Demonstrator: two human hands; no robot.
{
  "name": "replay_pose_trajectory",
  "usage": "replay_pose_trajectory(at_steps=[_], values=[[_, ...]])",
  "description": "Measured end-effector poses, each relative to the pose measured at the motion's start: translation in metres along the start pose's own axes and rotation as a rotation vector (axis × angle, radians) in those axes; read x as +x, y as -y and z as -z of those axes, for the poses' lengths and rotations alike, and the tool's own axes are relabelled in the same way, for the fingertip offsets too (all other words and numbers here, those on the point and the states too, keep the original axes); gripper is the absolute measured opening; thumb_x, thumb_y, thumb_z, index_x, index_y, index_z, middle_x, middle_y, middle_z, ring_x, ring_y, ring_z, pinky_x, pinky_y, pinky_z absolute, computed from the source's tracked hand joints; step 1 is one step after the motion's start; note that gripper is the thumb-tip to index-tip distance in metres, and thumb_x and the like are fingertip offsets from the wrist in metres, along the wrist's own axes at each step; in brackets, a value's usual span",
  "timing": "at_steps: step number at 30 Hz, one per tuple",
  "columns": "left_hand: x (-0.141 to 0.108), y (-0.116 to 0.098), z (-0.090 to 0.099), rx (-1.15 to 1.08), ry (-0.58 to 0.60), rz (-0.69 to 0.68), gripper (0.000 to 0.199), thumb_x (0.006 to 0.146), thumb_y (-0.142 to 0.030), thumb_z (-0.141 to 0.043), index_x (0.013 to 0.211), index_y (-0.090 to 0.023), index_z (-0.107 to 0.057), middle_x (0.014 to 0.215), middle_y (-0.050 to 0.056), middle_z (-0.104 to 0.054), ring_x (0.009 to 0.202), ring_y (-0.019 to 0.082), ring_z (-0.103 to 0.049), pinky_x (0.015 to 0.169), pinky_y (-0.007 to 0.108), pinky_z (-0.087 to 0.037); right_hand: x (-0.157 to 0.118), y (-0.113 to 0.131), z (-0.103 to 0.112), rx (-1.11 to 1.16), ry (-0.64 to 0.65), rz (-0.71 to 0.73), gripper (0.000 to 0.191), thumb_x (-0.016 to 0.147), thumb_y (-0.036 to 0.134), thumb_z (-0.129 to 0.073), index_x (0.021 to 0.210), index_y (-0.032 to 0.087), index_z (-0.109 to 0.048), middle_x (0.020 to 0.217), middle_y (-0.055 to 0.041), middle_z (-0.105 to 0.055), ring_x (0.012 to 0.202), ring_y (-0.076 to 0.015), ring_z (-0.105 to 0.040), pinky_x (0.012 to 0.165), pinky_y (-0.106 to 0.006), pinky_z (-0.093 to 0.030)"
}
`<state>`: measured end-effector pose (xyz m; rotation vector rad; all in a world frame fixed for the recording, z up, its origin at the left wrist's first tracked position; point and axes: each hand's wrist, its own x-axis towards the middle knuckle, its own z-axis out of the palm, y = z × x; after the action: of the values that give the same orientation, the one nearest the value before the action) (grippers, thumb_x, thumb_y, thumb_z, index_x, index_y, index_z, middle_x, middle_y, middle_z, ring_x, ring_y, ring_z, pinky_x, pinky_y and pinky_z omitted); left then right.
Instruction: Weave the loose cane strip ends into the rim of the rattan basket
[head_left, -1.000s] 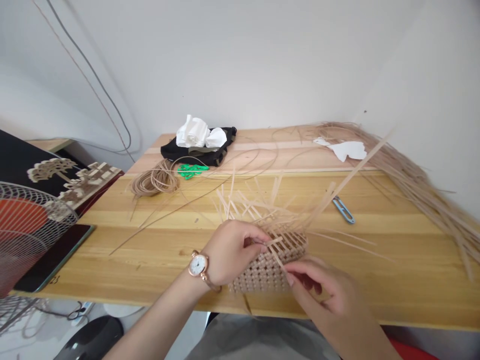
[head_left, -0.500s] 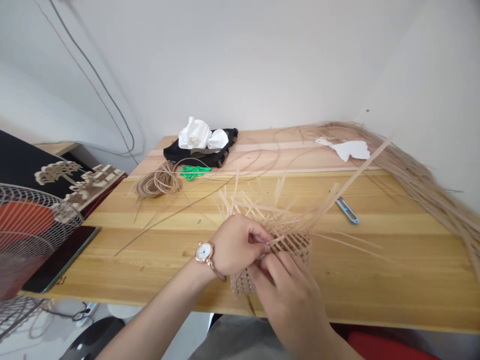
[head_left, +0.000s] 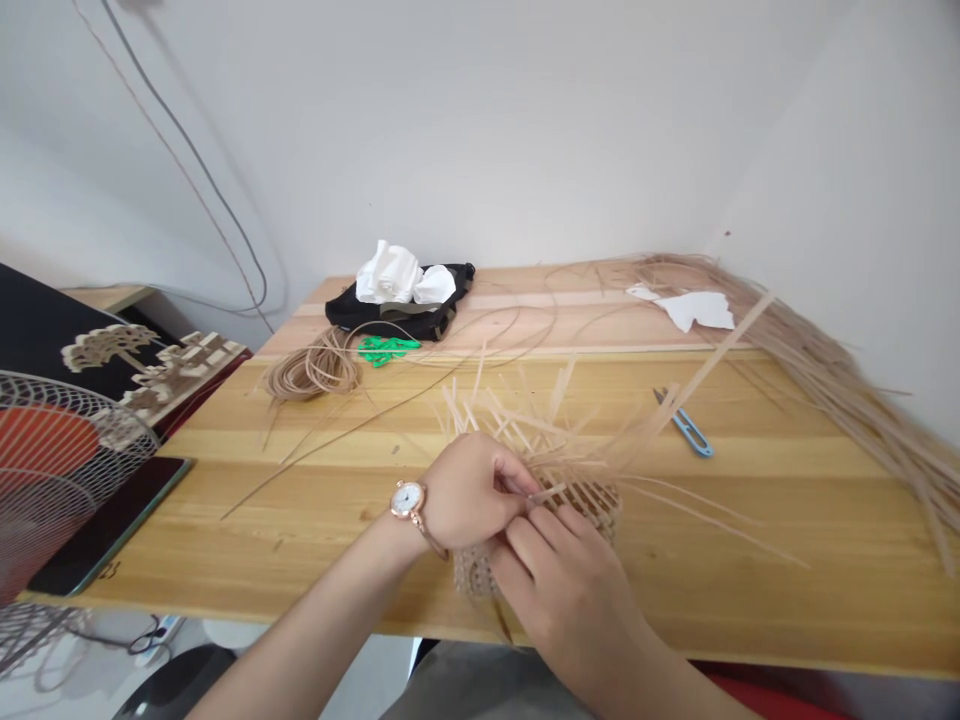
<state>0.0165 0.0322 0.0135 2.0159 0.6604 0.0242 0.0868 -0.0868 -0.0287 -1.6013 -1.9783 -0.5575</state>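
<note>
A small open-weave basket-like piece of pale cane strips [head_left: 592,495] lies near the table's front edge, its loose strip ends fanning out toward the back and right. My left hand [head_left: 480,490], with a watch [head_left: 407,499] on the wrist, pinches a flat cane strip [head_left: 550,493] between thumb and forefinger over the weave. Close against it, my right hand [head_left: 566,575] has its fingers curled at the same spot on the woven piece. Its fingertips are partly hidden, so what they grip is unclear. Both hands cover the middle of the weave.
Blue thread snips [head_left: 691,432] lie to the right. Long cane strips [head_left: 832,370] spread along the right side beside torn white paper [head_left: 694,308]. Behind left are a cane coil [head_left: 315,365], green pieces [head_left: 386,348] and a black bag [head_left: 405,318] with tissue. A phone [head_left: 112,525] and fan [head_left: 52,450] are left.
The right hand has shifted slightly left and its fingers have drawn closer to the left thumb. The left hand keeps its pinch. The whole view has shifted a little.
</note>
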Motion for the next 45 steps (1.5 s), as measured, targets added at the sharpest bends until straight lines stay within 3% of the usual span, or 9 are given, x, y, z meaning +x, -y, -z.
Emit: replay_pose_trajectory(at_steps=[5, 9, 15, 22, 26, 29, 33, 38, 45], values=[[0.002, 0.000, 0.000, 0.042, 0.006, -0.031, 0.022, 0.063, -0.010, -0.053, 0.071, -0.016, -0.073, 0.066, 0.001, -0.071, 0.061, 0.013, -0.063, 0.054, 0.017, -0.047, -0.007, -0.009, -0.006, 0.071, -0.103, 0.099, 0.025, 0.085, 0.010, -0.041, 0.080, 0.010, -0.066, 0.063, -0.0071, -0.059, 0.062, -0.0192, -0.049, 0.059, -0.033, -0.036], [0.002, 0.000, 0.001, 0.061, -0.001, -0.013, 0.023, 0.062, -0.011, -0.052, 0.071, -0.016, -0.073, 0.065, 0.000, -0.070, 0.061, 0.013, -0.063, 0.053, 0.017, -0.046, -0.004, -0.009, -0.003, 0.053, -0.047, 0.110, 0.025, 0.084, 0.009, -0.041, 0.088, 0.010, -0.065, 0.064, -0.0062, -0.059, 0.060, -0.0193, -0.050, 0.056, -0.033, -0.035], [0.002, -0.003, 0.003, 0.074, 0.012, 0.017, 0.022, 0.061, -0.010, -0.052, 0.069, -0.016, -0.072, 0.065, 0.000, -0.070, 0.060, 0.012, -0.062, 0.051, 0.017, -0.045, 0.012, -0.002, 0.009, -0.014, 0.112, 0.213, 0.022, 0.072, 0.007, -0.044, 0.063, 0.014, -0.063, 0.061, -0.0091, -0.060, 0.053, -0.0210, -0.051, 0.050, -0.034, -0.038], [0.004, -0.005, 0.003, 0.069, 0.045, 0.016, 0.018, 0.062, -0.012, -0.057, 0.071, -0.015, -0.073, 0.063, 0.001, -0.069, 0.058, 0.012, -0.060, 0.052, 0.017, -0.043, 0.011, -0.001, 0.009, -0.126, 0.068, 0.298, 0.019, 0.069, 0.008, -0.044, 0.067, 0.012, -0.063, 0.056, -0.0089, -0.059, 0.047, -0.0204, -0.051, 0.046, -0.034, -0.038], [0.006, -0.005, 0.004, 0.061, 0.043, 0.023, 0.014, 0.061, -0.015, -0.063, 0.071, -0.015, -0.073, 0.060, 0.000, -0.066, 0.056, 0.010, -0.056, 0.049, 0.017, -0.040, -0.005, -0.014, 0.014, 0.033, -0.037, 0.140, 0.020, 0.080, 0.009, -0.041, 0.081, 0.013, -0.060, 0.059, -0.0036, -0.059, 0.051, -0.0167, -0.053, 0.050, -0.030, -0.038], [0.006, -0.004, 0.006, 0.044, 0.067, -0.004, 0.011, 0.064, -0.018, -0.064, 0.069, -0.015, -0.073, 0.054, -0.002, -0.061, 0.050, 0.007, -0.049, 0.047, 0.015, -0.036, -0.016, -0.025, 0.019, 0.154, -0.097, -0.170, 0.011, 0.082, 0.011, -0.047, 0.084, 0.016, -0.057, 0.068, -0.0014, -0.064, 0.061, -0.0129, -0.058, 0.059, -0.025, -0.042], [0.005, -0.002, 0.007, -0.071, 0.112, 0.022, 0.013, 0.067, -0.020, -0.064, 0.074, -0.013, -0.072, 0.050, -0.004, -0.054, 0.043, 0.005, -0.041, 0.042, 0.015, -0.032, -0.022, -0.031, 0.019, 0.207, -0.139, -0.508, 0.007, 0.081, 0.018, -0.052, 0.080, 0.020, -0.058, 0.064, 0.0036, -0.064, 0.054, -0.0078, -0.059, 0.051, -0.017, -0.042], [0.005, 0.001, 0.008, -0.122, 0.154, 0.046, 0.013, 0.067, -0.022, -0.064, 0.072, -0.013, -0.070, 0.045, -0.005, -0.048, 0.040, 0.005, -0.040, 0.040, 0.014, -0.031, -0.022, -0.029, 0.014, 0.140, -0.176, -0.579, 0.011, 0.081, 0.022, -0.052, 0.074, 0.019, -0.061, 0.060, 0.0032, -0.064, 0.048, -0.0085, -0.058, 0.047, -0.018, -0.041], [0.002, 0.005, 0.002, -0.137, 0.132, 0.053, 0.017, 0.062, -0.025, -0.067, 0.075, -0.015, -0.071, 0.062, 0.000, -0.063, 0.055, 0.009, -0.051, 0.048, 0.015, -0.037, -0.018, -0.025, 0.013, 0.187, -0.204, -0.619, 0.009, 0.077, 0.019, -0.055, 0.073, 0.018, -0.062, 0.059, 0.0021, -0.063, 0.048, -0.0089, -0.056, 0.050, -0.019, -0.042]])
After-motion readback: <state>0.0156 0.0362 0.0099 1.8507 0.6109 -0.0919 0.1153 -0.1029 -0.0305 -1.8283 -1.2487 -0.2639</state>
